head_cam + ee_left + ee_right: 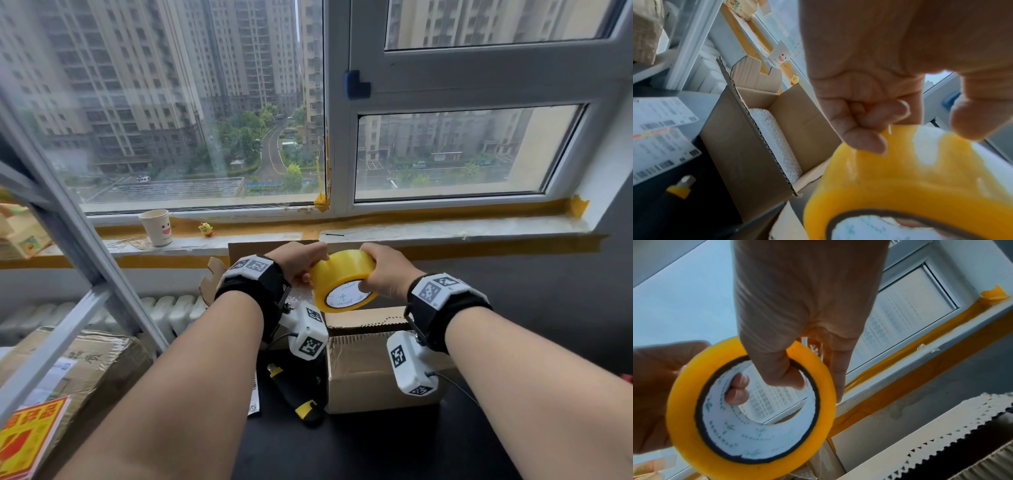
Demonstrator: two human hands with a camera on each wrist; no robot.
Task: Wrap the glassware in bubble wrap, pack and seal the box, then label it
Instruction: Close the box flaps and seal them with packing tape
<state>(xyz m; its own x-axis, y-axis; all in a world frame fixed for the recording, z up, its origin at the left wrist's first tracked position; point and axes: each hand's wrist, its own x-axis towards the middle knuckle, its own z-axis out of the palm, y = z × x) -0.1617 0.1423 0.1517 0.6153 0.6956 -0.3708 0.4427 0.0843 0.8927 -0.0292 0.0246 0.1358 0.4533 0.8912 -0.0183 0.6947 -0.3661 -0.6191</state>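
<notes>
Both hands hold a yellow roll of packing tape (342, 281) in the air above the open cardboard box (363, 373). My right hand (371, 274) grips it with the thumb (785, 369) hooked into the white core and the fingers over the outer face. My left hand (308, 270) grips the roll's left side; in the left wrist view its curled fingertips (871, 136) pinch at the tape surface (910, 178). Inside the box (748, 154) lies a bubble-wrapped bundle (774, 139); the glass itself is hidden. The box flaps stand open.
A black and yellow utility knife (303, 397) and printed labels (659, 116) lie on the dark table left of the box. A paper cup (156, 228) and a small yellow toy (206, 229) stand on the windowsill. A large taped carton (78, 363) and a metal frame (68, 240) are at the left.
</notes>
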